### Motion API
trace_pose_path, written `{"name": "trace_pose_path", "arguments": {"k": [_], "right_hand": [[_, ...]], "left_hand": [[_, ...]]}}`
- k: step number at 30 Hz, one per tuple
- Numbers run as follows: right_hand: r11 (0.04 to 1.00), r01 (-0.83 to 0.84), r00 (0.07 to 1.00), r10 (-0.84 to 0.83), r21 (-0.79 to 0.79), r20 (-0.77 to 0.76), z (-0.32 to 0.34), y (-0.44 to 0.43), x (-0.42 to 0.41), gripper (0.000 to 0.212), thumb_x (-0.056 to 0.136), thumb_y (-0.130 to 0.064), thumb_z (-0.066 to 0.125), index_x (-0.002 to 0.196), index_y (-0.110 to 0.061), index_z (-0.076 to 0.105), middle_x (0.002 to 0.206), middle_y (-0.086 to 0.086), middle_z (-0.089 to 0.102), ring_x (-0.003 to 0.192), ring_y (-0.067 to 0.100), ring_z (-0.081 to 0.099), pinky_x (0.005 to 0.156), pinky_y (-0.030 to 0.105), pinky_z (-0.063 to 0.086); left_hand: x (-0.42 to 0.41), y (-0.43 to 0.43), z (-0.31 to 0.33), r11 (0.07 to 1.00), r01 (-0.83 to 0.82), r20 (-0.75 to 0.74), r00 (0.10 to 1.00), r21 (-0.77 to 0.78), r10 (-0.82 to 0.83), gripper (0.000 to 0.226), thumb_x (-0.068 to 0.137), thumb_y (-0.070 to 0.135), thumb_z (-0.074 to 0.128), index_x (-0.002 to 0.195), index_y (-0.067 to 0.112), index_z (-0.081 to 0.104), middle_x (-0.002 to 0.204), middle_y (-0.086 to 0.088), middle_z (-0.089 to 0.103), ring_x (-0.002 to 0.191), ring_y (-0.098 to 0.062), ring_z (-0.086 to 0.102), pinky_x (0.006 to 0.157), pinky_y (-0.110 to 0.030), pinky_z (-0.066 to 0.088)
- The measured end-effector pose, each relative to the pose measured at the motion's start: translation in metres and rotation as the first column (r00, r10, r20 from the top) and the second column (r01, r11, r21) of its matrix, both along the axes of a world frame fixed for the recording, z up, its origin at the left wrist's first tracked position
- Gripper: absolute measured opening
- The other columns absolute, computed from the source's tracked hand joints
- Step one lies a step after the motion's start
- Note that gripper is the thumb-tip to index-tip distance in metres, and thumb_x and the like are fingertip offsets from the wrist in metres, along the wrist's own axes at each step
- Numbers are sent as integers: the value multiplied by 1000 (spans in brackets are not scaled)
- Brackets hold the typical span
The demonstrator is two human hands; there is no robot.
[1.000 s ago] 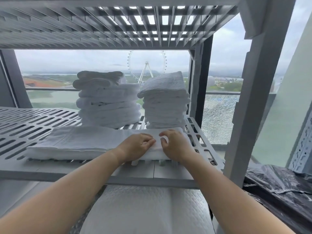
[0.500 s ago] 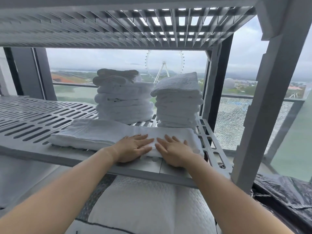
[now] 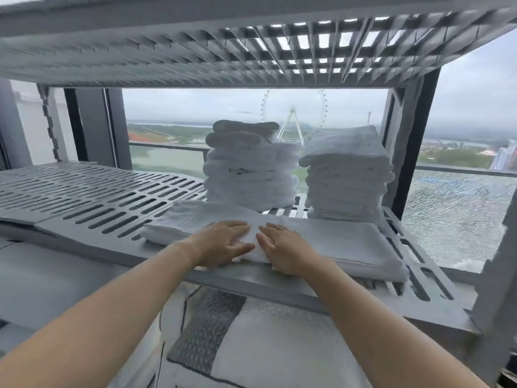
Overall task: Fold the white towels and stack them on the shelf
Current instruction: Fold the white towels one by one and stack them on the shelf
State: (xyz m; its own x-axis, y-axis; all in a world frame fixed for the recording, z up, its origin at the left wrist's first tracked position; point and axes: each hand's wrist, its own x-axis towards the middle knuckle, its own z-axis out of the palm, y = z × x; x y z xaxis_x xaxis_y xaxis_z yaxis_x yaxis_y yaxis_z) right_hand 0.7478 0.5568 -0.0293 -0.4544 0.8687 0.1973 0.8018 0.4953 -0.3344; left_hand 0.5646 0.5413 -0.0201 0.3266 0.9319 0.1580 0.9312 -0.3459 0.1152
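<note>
Beyond the window (image 3: 167,161) lie a hazy sky, green land and a Ferris wheel (image 3: 293,113); the lower pane at the right (image 3: 458,219) is crazed with fine cracks. A grey slotted plastic shelf (image 3: 84,203) stands before the glass, with an upper shelf (image 3: 167,51) of the same make overhead.

A long folded white towel (image 3: 349,245) lies flat along the shelf's front edge, running from about the middle of the shelf to near its right front corner. Both hands rest on it palm down, fingers straight and lying flat on the cloth. The left hand (image 3: 223,242) and the right hand (image 3: 282,247) sit side by side near the towel's middle, fingertips angled toward each other, close together with a narrow strip of towel showing between them. Neither hand curls round or pinches the fabric.

At the back right of the shelf stand two stacks of folded white towels: the left stack (image 3: 249,175), with rounded, bulging folds, and the right stack (image 3: 347,177), flatter and squarer, next to the rear right post. A gap separates the two stacks.

Below the shelf's front edge shows quilted white and grey fabric (image 3: 265,345).
</note>
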Motion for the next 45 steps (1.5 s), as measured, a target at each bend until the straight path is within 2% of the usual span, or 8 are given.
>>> {"name": "trace_pose_path", "arguments": {"k": [6,9,17,23,27,36,41,45], "right_hand": [[999,-29,1000,29,14,12,2,6,-60,54,97,-43,35,144,-17,31,155,1,24,142,15,19,114,31,14],[1000,-13,996,12,6,93,1,9,-82,59,95,-50,35,145,-20,27,156,-1,19,143,14,13,116,37,9],[1000,21,975,-25,19,221,1,10,-118,76,81,-68,46,144,-29,27,154,-7,23,143,13,14,114,44,4],[985,64,994,-77,163,73,0,3,-150,33,87,-50,47,109,-27,57,120,-1,58,114,23,51,94,39,34],[984,94,995,-89,152,-39,1,3,-152,28,90,-37,47,66,-24,45,87,1,61,88,27,55,69,29,28],[978,164,979,-146,127,-142,6,9,-173,25,81,-44,55,82,-22,65,70,-2,62,70,21,57,58,27,35],[946,323,823,-269,24,-501,15,10,-173,36,88,-31,51,55,-16,48,52,-2,46,62,23,46,52,31,30],[909,362,580,-392,-206,-714,31,9,-150,27,91,-34,50,79,-13,63,70,3,55,71,23,51,62,31,36]], "left_hand": [[-64,10,2,997,61,-4,998,-55,-61,77,81,63,52,145,27,28,153,10,26,138,-11,28,110,-23,18],[-93,13,0,995,93,-7,996,-37,-93,74,80,61,56,142,26,35,149,11,33,134,-10,34,108,-20,20],[-142,20,9,982,186,-39,982,21,-185,50,76,24,60,126,24,56,132,9,54,121,-10,49,105,-20,30],[-145,26,15,961,200,42,976,190,-212,32,76,24,55,105,29,67,108,7,68,102,-15,60,90,-31,47],[-155,30,16,965,128,41,989,228,-140,31,72,29,60,102,36,63,101,10,67,94,-16,61,78,-29,48],[-169,32,12,960,67,135,985,272,-107,41,75,25,66,112,25,47,108,5,64,93,-23,61,77,-35,49],[-169,32,17,893,37,246,956,449,-163,66,74,19,71,132,13,40,131,-9,50,118,-28,48,97,-43,44],[-147,32,27,887,19,272,949,460,-162,82,78,22,69,144,12,22,143,-10,40,126,-29,43,100,-43,41]]}}
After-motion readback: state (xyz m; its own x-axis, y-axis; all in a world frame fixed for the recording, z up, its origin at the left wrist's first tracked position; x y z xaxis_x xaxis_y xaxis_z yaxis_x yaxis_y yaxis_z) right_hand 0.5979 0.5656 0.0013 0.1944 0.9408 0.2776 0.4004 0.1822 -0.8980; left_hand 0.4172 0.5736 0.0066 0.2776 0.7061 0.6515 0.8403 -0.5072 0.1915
